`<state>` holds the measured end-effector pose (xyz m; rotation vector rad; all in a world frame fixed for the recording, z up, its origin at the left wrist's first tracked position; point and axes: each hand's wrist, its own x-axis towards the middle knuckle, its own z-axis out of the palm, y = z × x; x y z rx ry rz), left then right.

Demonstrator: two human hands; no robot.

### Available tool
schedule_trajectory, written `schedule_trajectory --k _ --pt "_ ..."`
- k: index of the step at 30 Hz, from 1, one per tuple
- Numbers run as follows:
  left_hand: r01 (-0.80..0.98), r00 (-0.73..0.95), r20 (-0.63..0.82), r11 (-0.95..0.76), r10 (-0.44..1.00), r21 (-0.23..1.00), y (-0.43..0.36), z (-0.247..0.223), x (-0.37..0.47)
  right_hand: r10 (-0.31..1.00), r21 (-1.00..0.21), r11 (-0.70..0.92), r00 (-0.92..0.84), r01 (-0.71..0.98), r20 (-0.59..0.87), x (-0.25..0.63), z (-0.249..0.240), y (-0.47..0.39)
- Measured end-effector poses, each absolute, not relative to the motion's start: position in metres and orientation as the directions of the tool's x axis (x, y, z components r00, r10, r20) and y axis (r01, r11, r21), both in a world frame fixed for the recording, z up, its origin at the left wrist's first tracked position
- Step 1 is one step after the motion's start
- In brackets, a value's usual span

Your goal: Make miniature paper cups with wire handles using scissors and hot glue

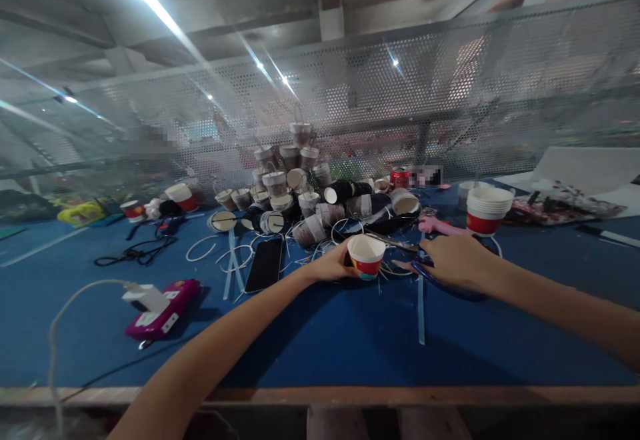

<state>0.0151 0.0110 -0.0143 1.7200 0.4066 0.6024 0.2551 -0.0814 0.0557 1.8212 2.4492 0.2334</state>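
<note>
My left hand [334, 263] grips a small paper cup [369, 263] by its left side; the cup is white inside with a red, yellow and teal outer wall, its mouth tilted up toward me. To its right, my right hand [447, 263] is closed around the dark blue handles of a pair of scissors [423, 268]. The scissor blades point left at the cup and stand apart; whether one touches the rim I cannot tell. White cords and thin offcuts lie behind and beneath the cup.
Behind my hands rises a heap of wrapped cups [277, 183]. A stack of red-and-white paper cups [487, 210] stands at right. On the left are a phone [265, 265], a purple power strip [165, 310] with a charger, and a black cable [137, 252]. A clear strip [421, 313] lies in front.
</note>
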Motion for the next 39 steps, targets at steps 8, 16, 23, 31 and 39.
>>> schedule_trajectory --k 8,16,23,31,39 --pt "-0.021 0.781 0.156 -0.224 0.604 0.974 0.001 -0.010 0.019 0.965 0.191 0.256 -0.263 0.948 0.014 0.255 0.050 -0.081" --pt "-0.004 0.693 0.218 -0.299 0.687 0.954 0.000 -0.012 0.027 0.967 0.208 0.227 -0.246 0.951 0.066 0.256 0.056 -0.082" --pt "-0.048 0.700 0.246 -0.300 0.670 0.953 0.001 -0.012 0.025 0.971 0.179 0.218 -0.232 0.959 0.059 0.254 0.057 -0.082" --pt "-0.014 0.726 0.227 -0.316 0.649 0.949 0.000 -0.010 0.024 0.971 0.126 0.232 -0.237 0.965 0.030 0.252 0.055 -0.081" --pt "-0.050 0.743 0.231 -0.292 0.628 0.955 0.001 -0.013 0.024 0.978 0.145 0.210 -0.210 0.967 -0.013 0.250 0.048 -0.080"
